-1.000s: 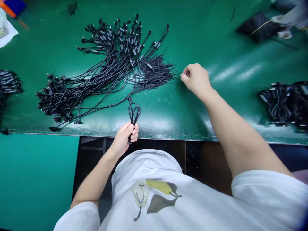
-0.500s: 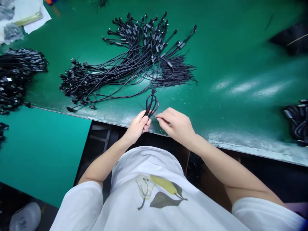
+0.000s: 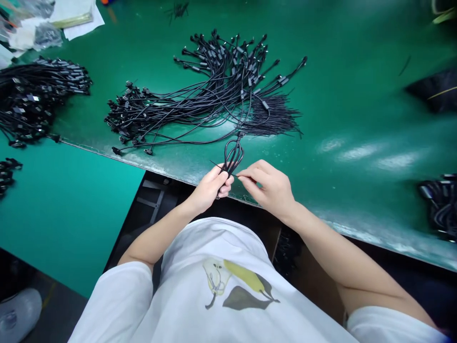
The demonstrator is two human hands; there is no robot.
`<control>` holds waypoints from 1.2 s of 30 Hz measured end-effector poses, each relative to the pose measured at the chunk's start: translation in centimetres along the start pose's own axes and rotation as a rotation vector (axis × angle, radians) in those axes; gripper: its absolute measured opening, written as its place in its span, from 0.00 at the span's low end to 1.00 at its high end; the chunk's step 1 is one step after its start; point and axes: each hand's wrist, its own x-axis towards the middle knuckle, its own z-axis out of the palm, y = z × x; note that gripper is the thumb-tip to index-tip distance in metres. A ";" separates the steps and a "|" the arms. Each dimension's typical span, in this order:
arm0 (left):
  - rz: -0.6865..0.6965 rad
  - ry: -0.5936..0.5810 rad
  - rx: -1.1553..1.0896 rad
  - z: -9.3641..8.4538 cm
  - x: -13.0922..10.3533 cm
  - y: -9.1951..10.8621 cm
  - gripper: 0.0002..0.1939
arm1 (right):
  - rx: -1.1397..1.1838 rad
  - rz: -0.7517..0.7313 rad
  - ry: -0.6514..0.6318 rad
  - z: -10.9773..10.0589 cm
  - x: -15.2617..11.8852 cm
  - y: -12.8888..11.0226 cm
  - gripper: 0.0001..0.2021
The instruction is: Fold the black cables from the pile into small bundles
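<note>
My left hand (image 3: 210, 189) is closed round a coiled black cable (image 3: 234, 155), whose loops and plug stick out above the fingers. A thin black twist tie crosses the coil, one end poking out on the left of it. Its other end is pinched between thumb and finger of my right hand (image 3: 269, 186), just right of the coil. Beyond the hands lies a pile of thin black ties (image 3: 276, 116). Beside that pile, a spread bunch of uncoiled black cables (image 3: 185, 102) stretches across the green table (image 3: 350, 105), plugs at both ends.
At the left is a heap of black cables (image 3: 32, 102), with papers and plastic bags (image 3: 48, 35) behind it. Coiled cables (image 3: 441, 202) lie at the right edge, below a dark bag-like thing (image 3: 435, 90). The table's front edge runs just under my hands.
The view has shifted and turned slightly, so things on the table sit elsewhere in it. Both hands keep their grip; the coil now leans a little more to the right.
</note>
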 end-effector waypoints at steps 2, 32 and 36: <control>0.069 0.061 0.169 -0.4 0.5 -0.8 0.21 | -0.148 -0.062 0.026 0.4 -0.2 -0.3 0.05; -0.193 0.046 0.166 -1.4 0.9 -1.2 0.12 | -0.735 -0.820 -0.444 -0.4 2.0 -1.4 0.12; -0.190 0.047 0.164 -1.2 1.1 -1.3 0.11 | -0.675 -0.768 -0.526 -0.2 2.3 -1.5 0.17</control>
